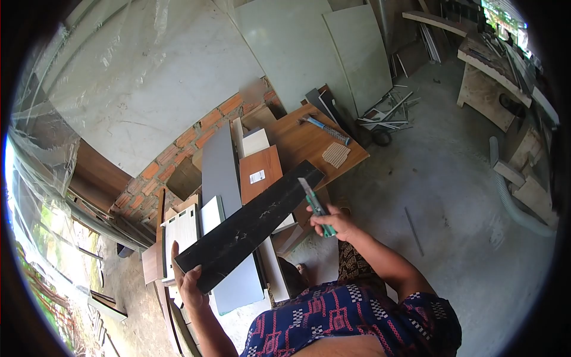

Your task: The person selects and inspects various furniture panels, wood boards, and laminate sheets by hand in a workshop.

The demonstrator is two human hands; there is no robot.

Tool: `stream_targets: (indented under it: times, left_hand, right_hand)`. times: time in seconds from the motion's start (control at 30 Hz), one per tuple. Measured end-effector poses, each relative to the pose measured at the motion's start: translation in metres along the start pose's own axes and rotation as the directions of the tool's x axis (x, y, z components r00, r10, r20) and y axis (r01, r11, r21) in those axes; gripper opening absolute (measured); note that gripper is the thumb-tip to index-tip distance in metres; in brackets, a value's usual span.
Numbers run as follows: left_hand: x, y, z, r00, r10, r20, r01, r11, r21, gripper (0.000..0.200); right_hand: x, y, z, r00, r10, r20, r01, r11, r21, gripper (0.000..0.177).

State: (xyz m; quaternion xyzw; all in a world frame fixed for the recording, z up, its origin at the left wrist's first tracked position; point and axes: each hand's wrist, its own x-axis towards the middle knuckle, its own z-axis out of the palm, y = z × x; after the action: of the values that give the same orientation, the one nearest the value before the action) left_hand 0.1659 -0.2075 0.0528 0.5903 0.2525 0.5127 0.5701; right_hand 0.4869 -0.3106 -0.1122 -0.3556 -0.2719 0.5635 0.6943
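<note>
From where I stood, the person had a long black board (250, 226) held out in the air in front of them, slanting from seven o'clock up to one o'clock over a stack of offcut panels. The left hand (190, 284) was clamped on its seven o'clock end, thumb on the top face and fingers tucked under. The right hand (336, 225) was closed in a full fist around a green utility knife (315, 205), whose tip was laid against the board's long edge near the one o'clock end. It looked to me like an edge-trimming cut. Done well, it would want the blade at a low angle, the stroke running away from the left hand, and light passes rather than one hard pull. With nothing under the board's far end, it could flex or twist. Resting that end on the wooden tabletop (297, 146) at twelve o'clock, where a blue-handled tool (325, 130) and a ridged pad (336, 154) lay, would have steadied it. A grey panel (221, 169) and a brown labelled board (260, 174) lay directly beneath, close enough to be nicked if the blade slipped.
</note>
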Motion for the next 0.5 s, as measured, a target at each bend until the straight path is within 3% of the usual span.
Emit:
stream_targets:
  times: [0.13,0.33,0.5]
  left_hand:
    - [0.004,0.0,-0.001,0.999,-0.014,-0.05,0.012,0.999,-0.039,0.087]
    - [0.007,-0.003,0.002,0.997,0.07,0.019,-0.07,0.997,-0.022,0.085]
    - [0.002,0.003,-0.001,0.998,-0.027,0.055,0.027,1.0,0.0,0.071]
  right_hand:
    - [-0.002,0.007,0.031,0.967,0.045,0.25,-0.068,0.994,0.086,0.045]
    - [-0.005,0.005,0.074,0.929,0.097,0.358,-0.151,0.981,0.124,0.051]
    - [0.0,0.003,0.084,0.888,0.112,0.447,-0.2,0.968,0.154,0.055]
